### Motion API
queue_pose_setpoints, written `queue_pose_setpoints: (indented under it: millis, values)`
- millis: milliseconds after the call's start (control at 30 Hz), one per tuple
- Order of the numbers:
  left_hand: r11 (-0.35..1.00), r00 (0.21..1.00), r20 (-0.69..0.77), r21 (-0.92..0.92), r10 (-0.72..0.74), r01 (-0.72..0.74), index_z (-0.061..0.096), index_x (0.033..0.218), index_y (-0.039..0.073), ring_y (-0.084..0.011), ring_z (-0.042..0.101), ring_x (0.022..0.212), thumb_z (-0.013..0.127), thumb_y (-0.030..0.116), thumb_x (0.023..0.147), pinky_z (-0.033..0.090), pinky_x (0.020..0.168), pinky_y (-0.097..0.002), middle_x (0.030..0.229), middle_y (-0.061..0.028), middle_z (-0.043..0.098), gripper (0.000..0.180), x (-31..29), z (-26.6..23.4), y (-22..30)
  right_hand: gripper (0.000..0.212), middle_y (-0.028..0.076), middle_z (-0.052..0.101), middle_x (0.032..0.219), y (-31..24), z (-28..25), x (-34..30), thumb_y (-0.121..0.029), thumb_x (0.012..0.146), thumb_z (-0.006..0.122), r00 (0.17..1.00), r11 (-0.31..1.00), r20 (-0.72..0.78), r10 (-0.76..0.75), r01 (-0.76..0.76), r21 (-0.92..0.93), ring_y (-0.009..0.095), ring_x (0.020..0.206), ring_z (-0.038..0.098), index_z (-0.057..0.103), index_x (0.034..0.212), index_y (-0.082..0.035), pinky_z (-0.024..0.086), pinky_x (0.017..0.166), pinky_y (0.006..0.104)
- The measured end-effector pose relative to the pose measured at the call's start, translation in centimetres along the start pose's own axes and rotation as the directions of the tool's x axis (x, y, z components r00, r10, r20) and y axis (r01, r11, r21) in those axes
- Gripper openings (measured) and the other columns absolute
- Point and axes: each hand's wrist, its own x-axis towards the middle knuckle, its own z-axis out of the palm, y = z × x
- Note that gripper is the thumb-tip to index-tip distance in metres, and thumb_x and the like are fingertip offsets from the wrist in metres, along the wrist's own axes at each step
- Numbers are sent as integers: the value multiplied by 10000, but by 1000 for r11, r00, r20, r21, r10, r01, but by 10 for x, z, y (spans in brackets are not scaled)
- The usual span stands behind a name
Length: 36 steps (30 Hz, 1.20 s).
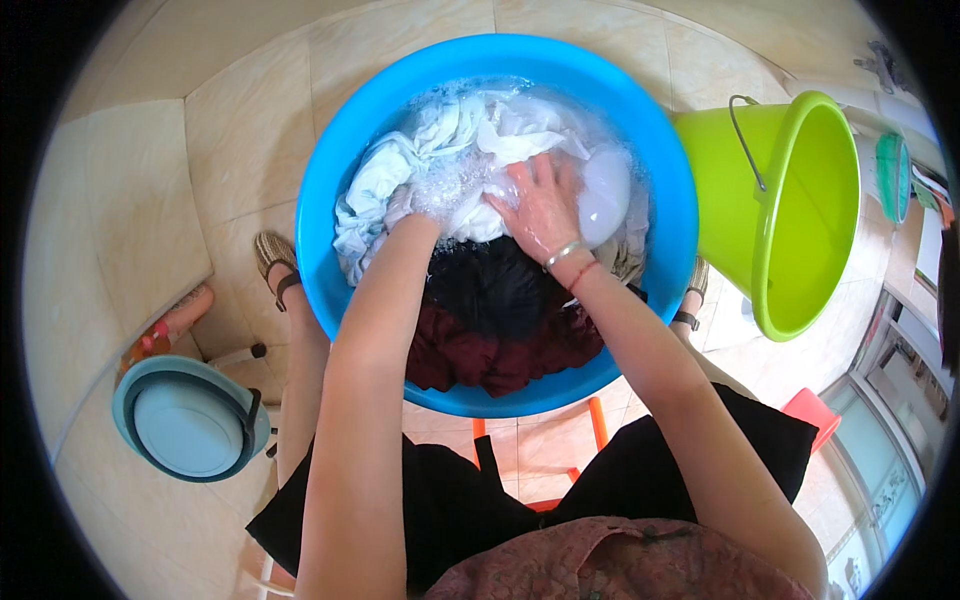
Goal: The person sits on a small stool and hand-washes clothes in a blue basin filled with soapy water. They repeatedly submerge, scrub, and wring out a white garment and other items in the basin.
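Observation:
A large round blue basin (317, 230) holds soapy water and laundry. White clothes (378, 180) fill its far and left side, with suds over them. A black garment (490, 285) and a dark maroon garment (480, 355) are heaped at the near side. My left hand (424, 226) is sunk to the wrist among the white clothes and foam, so its fingers are hidden. Spread out on the wet white cloth, my right hand (545, 208) presses down, its fingers apart and partly under suds. A white, rounded bulge of cloth (605, 195) floats right beside it.
To the basin's right stands a tilted lime-green bucket (735, 190) with a metal handle. A grey-blue collapsible basin (190, 430) sits at the lower left. Orange stool legs (598, 424) show below the blue basin. Shelving (885, 400) lines the right side.

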Motion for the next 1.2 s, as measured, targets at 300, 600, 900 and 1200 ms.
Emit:
queue_pose_setpoints:
  millis: [300,600,900,1200]
  values:
    - [860,739,638,-234,-217,454,474,1314,14,-429,403,1256,387,665,862,226,1103,-470,1362,-265,436,798,7,-51,73,483,202,550,1234,62,19,62,-336,850,549,911,916,411,-27,187,-354,328,1143,526,535,1243,-55,415,972,433]
    - [980,935,308,-38,-176,197,356,1383,28,-400,469,1194,383,517,937,337,1021,-472,1281,-292,468,662,-6,13,61,436,183,582,1206,101,33,93,-361,895,504,923,971,334,-193,228,-68,348,1069,564,567,1201,-56,438,930,408]
    - [986,974,224,-163,14,23,359,1402,64,-348,408,1274,407,366,962,316,1072,-419,1399,-222,401,537,29,24,21,369,196,634,1053,29,-9,29,-291,817,658,990,984,-116,-77,94,153,394,943,587,622,1078,-32,488,787,433]
    - [988,886,448,-34,-119,150,417,1384,109,-341,379,1306,446,380,932,320,1076,-408,1425,-200,386,528,73,37,-20,430,127,461,1340,-6,-41,20,-344,791,693,893,953,-339,-296,301,-41,404,1002,511,589,1189,-220,419,881,524]
